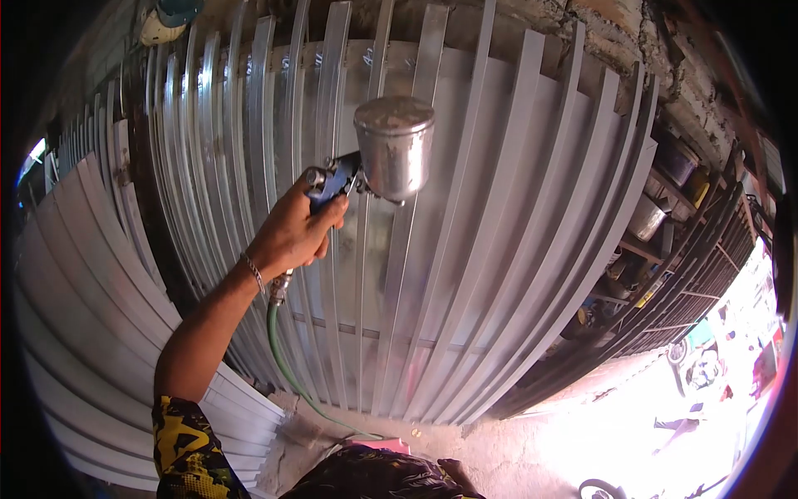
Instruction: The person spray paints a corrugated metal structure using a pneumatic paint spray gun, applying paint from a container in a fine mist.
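My left hand (298, 229) is closed around the blue handle of a paint spray gun (338, 179), raised in front of a row of upright grey metal slats (507, 158). On the gun sits a dull silver paint cup (397, 150) with a stained lid. A green hose (287, 366) joins the handle's lower end through a metal fitting and runs down to the ground. Between the gun and the slats I cannot make out any spray. My right hand is out of view.
Another ribbed grey panel (100, 324) leans at the left. Shelves with cans and a metal pot (647, 218) stand at the right, beside a dark barred grille (706, 279). A wheel (600, 489) shows at the bright lower right. A cap (166, 21) hangs at upper left.
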`<state>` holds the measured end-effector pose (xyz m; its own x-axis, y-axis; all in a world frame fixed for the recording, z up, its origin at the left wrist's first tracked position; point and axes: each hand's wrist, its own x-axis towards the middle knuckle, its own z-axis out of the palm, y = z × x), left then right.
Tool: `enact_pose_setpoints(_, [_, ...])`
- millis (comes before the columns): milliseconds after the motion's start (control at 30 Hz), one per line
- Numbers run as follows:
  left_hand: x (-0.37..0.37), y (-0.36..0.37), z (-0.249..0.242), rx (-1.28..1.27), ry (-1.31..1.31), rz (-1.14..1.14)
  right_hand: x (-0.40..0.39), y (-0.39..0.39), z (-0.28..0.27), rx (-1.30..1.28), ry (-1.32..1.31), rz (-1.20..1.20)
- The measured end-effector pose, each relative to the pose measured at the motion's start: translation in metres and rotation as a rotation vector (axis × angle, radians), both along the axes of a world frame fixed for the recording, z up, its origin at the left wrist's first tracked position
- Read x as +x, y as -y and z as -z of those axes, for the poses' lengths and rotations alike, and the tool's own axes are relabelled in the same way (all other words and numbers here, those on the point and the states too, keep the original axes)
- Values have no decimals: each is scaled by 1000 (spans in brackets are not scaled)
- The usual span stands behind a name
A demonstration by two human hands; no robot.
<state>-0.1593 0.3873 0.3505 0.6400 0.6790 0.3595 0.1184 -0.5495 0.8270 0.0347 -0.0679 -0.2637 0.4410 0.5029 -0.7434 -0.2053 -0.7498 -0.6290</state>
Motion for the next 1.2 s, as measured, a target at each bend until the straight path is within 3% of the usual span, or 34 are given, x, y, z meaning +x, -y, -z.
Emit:
enact_pose_setpoints(100, [-10,9,20,-48,-23,2,-1,7,11,106,34,-66])
enact_pose_setpoints(233, [-20,12,61,-71,-21,39,-6,-6,-11,-17,-5,47])
enact_pose_setpoints(567, [-36,41,154,-172,-96,29,-8,-7,-12,-10,-19,72])
enact_pose_setpoints(733, [-32,42,191,-192,-82,47,4,5,20,117,-3,-34])
enact_pose_setpoints(867, [-18,31,212,-113,-15,23,-7,-8,-12,-7,-44,85])
enact_pose_setpoints(1000, [-4,27,203,-92,15,-23,-8,1,42,-9,-234,327])
enact_pose_setpoints(1100, [5,28,184,-121,38,-11,-8,8,79,12,-150,275])
enact_pose_setpoints(1200, [15,25,168,-138,60,-9,-2,21,163,108,-71,265])
